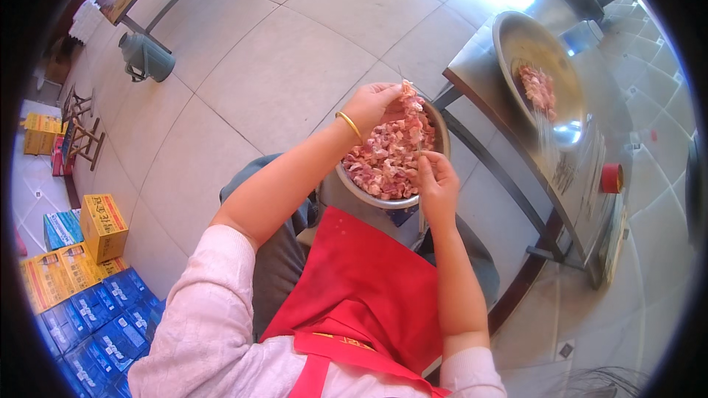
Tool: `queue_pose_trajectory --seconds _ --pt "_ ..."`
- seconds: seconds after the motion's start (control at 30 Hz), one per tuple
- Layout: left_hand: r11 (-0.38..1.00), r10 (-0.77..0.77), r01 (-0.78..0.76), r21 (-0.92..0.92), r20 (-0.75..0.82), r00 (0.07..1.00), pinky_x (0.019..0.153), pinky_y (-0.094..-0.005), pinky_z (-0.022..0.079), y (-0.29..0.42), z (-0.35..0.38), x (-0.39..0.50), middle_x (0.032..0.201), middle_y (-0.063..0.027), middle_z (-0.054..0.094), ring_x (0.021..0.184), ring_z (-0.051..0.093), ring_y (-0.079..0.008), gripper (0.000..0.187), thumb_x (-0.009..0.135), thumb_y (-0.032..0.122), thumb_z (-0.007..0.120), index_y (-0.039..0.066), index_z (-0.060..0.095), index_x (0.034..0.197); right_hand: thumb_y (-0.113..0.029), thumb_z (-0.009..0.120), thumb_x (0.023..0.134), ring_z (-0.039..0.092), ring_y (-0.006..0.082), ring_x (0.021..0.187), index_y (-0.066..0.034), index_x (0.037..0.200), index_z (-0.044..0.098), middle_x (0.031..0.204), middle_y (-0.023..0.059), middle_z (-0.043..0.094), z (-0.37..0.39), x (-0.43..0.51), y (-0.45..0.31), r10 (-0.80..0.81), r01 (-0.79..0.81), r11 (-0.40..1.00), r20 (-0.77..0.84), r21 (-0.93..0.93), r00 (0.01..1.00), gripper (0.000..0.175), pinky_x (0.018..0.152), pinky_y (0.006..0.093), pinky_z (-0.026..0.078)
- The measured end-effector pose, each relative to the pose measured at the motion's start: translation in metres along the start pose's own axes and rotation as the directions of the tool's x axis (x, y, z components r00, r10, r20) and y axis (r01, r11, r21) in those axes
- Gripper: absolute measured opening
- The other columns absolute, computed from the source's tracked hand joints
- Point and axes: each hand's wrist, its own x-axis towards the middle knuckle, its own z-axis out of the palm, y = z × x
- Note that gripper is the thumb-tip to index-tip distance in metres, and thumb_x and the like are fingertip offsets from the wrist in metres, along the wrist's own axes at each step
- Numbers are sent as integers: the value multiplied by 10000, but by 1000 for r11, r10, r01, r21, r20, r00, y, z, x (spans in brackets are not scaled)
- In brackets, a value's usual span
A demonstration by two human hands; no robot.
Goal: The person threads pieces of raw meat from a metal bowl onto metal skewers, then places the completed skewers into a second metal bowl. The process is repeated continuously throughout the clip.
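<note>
My left hand (374,106), with a gold bangle at the wrist, pinches the far end of a meat skewer (412,113). Small pieces of raw meat are packed along its upper part. My right hand (440,179) grips the lower, bare end of the thin skewer. Both hands are above a metal bowl (362,195) filled with cut raw meat (381,163), which stands between my knees. On the table to the right, a large metal basin (558,61) holds several loaded skewers (537,91), their bare ends hanging over its rim.
Bare skewers (591,171) and a red round container (612,178) lie on the metal table (558,199) at right. A thermos flask (146,57) stands on the tiled floor at upper left. Yellow cartons (104,226) and blue packs (105,320) are stacked at lower left.
</note>
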Motion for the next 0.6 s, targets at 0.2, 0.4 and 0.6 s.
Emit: queue_pose_trajectory --seconds 0.2,0.4,0.6 --pt "981 -137 163 -107 216 967 835 -322 551 6 5 -9 1054 -91 668 914 666 -180 307 942 249 601 10 604 1134 -150 553 975 607 71 722 -7 1093 583 869 12 630 -2 -2 4 -45 44 998 -19 -35 999 188 629 204 482" --pt "998 -61 55 33 211 976 777 -304 564 -5 3 -9 992 -80 679 856 677 -173 274 919 228 641 5 642 1079 -152 547 979 590 60 705 -4 1086 577 836 2 613 -1 -5 5 -98 91 976 -29 -200 995 185 631 205 486" --pt "991 -101 117 -60 227 969 829 -323 563 -5 16 -18 1012 -109 666 917 672 -186 342 908 228 656 -36 606 1119 -123 572 959 438 20 623 -14 1001 598 704 -46 528 3 -1 1 -122 122 993 -97 -6 988 120 539 195 350"
